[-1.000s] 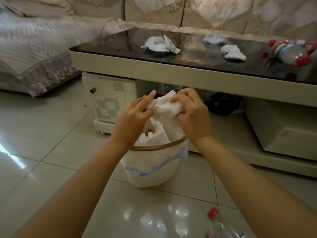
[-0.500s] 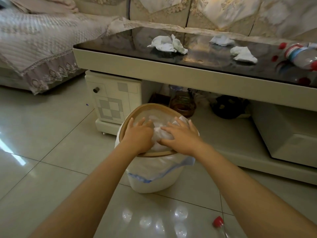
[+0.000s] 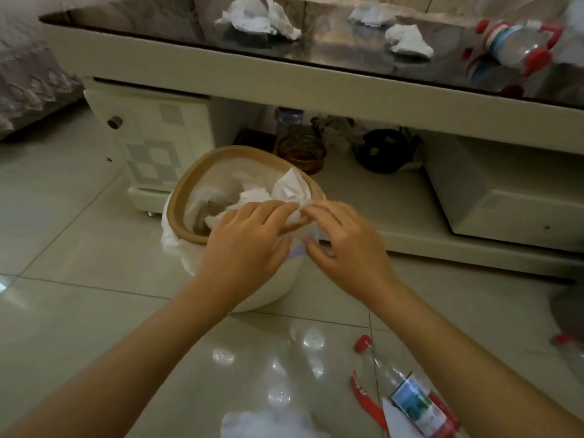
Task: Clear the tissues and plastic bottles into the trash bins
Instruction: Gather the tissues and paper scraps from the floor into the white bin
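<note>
Both forearms reach forward and down from the lower corners, converging over the near rim of the trash bin (image 3: 189,197), a white tub with a tan ring and a white liner, standing on the tiled floor (image 3: 63,241) just in front of the coffee table (image 3: 284,77). Left hand (image 3: 245,245) palm-down, fingers extended and lightly spread, fingertips resting on the crumpled tissue (image 3: 289,188) that sits in the bin's mouth and rises a little above the rim. Right hand (image 3: 349,245) also palm-down, wrist slightly higher, fingers curled; thumb and forefinger appear to pinch the tissue's near edge, though blur makes the contact uncertain. The two hands nearly meet at the fingertips. More white tissue fills the bin beneath. On the table's dark glass top: a large tissue wad (image 3: 257,18) left of centre, two smaller tissues (image 3: 407,41) to its right, and a clear plastic bottle (image 3: 515,45) with red cap lying on its side near the right edge. On the floor near the right forearm lies another clear bottle (image 3: 401,393) with red cap and label, and a white tissue (image 3: 268,425) at the bottom edge.
</note>
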`<state>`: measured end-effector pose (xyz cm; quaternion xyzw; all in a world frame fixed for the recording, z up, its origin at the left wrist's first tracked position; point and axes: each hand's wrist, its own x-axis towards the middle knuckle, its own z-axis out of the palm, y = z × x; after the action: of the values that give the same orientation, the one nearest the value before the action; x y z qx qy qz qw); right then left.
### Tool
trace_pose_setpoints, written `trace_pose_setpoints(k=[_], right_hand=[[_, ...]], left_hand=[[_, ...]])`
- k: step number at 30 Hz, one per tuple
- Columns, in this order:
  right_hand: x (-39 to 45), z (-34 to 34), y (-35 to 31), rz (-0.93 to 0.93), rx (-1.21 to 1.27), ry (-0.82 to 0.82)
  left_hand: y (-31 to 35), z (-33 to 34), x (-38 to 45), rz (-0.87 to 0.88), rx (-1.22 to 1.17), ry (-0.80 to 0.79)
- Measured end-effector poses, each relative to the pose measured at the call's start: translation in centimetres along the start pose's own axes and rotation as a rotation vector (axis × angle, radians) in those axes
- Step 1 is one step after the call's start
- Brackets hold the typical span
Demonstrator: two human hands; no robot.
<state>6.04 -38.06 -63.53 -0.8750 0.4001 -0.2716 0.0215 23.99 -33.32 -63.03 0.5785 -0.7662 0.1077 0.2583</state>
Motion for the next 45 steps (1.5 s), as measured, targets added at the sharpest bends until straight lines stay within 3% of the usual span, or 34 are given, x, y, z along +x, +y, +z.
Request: trace_pose_setpoints(k=[5, 10, 17, 23, 30, 38, 45], right_hand=[[-8.9, -0.5, 2.0, 0.093, -0.071, -0.013], [-17.6, -1.1, 4.2, 0.188, -0.165, -0.181], [-28.1, -2.3, 6.4, 0.392, -0.264, -0.429], [-34.9, -1.2, 7.2, 0.498, -0.17, -0.386], [-38.5, -1.7, 6.9, 0.605, -0.266, -0.395], [-38.4, -0.8, 9.9, 0.672, -0.261, -0.58], [-36.6, -0.8, 12.9, 0.754, -0.219, -0.59]], left_hand=[[4.2, 3.0, -3.9, 0.224, -0.025, -0.144], [7.7, 7.2, -6.3, 0.33, -0.077, -0.357], [14.2, 12.7, -7.5, 0.509, -0.204, -0.537], [18.5, 17.5, -10.0, 0.645, -0.208, -0.715], [21.2, 20.7, -12.3, 0.924, -0.319, -0.687], [23.0, 23.9, -10.9, 0.814, -0.101, -0.862], [24.3, 24.6, -9.3, 0.73, -0.106, -0.98]])
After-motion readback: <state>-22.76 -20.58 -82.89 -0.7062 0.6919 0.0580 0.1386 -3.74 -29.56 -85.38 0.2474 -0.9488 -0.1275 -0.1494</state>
